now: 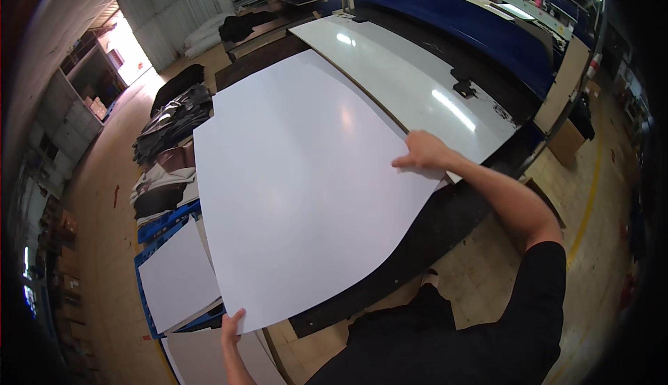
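Left hand (232, 324): nearest the camera, at the lower edge of view, fingers closed on the near corner of a large white flexible rectangular sheet (306, 183), thumb on top. Right hand (422, 152): arm extended from a black sleeve, fingers pinched on the sheet's right edge, grasping it. Sheet held between both hands, spread above a dark work table (424, 235), near edge curving downward and overhanging the table's front. Beyond the right hand: a second glossy white sheet (410, 79), flat on the table, partly overlapped by the held sheet. Small black object (464, 88) resting on that second sheet near its far right edge. Left of the left hand: further white sheets (177, 277) stacked on a blue pallet (163, 221), just beside the table. Behind the pallet: piles of dark and light material (170, 145) on the tan floor (104, 260). Far side: blue machine housing (459, 19) along the table's rear. Yellow floor line (590, 197) at right.
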`<state>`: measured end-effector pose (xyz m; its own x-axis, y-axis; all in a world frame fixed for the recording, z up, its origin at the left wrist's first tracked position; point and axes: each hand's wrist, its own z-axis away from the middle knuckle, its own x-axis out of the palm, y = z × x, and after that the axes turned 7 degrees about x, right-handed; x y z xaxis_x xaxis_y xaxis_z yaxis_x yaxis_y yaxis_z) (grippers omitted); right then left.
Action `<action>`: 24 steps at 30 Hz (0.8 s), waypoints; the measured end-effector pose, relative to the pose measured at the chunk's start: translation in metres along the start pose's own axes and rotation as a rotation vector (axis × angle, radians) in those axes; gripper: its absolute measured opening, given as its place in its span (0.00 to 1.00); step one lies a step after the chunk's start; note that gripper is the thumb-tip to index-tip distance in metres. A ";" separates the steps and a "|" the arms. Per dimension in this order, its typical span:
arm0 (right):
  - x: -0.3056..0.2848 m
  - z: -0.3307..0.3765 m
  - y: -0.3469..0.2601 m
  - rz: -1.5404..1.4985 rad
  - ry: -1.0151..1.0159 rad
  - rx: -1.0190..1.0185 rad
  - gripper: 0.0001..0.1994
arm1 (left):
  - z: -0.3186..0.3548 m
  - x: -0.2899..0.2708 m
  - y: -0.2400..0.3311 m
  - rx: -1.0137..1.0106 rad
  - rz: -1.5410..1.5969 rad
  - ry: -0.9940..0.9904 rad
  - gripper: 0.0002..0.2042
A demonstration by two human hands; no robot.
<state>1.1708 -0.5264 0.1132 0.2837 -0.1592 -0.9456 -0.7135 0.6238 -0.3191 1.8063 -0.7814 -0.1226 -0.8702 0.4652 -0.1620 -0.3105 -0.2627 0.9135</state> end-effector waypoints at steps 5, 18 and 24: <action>-0.148 -0.029 -0.028 -0.153 0.042 -0.247 0.26 | 0.045 0.120 0.003 0.071 -0.210 0.195 0.12; -0.411 -0.238 0.316 0.553 0.637 -0.199 0.32 | -0.127 0.471 0.332 0.411 0.408 -0.090 0.17; -0.253 -0.169 0.437 0.476 0.407 0.436 0.24 | -0.122 0.547 0.354 0.250 -0.194 -0.038 0.20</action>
<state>0.6789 -0.3428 0.2023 -0.3095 -0.0144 -0.9508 -0.3579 0.9281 0.1025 1.1736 -0.7230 0.0661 -0.7875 0.5192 -0.3320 -0.3614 0.0474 0.9312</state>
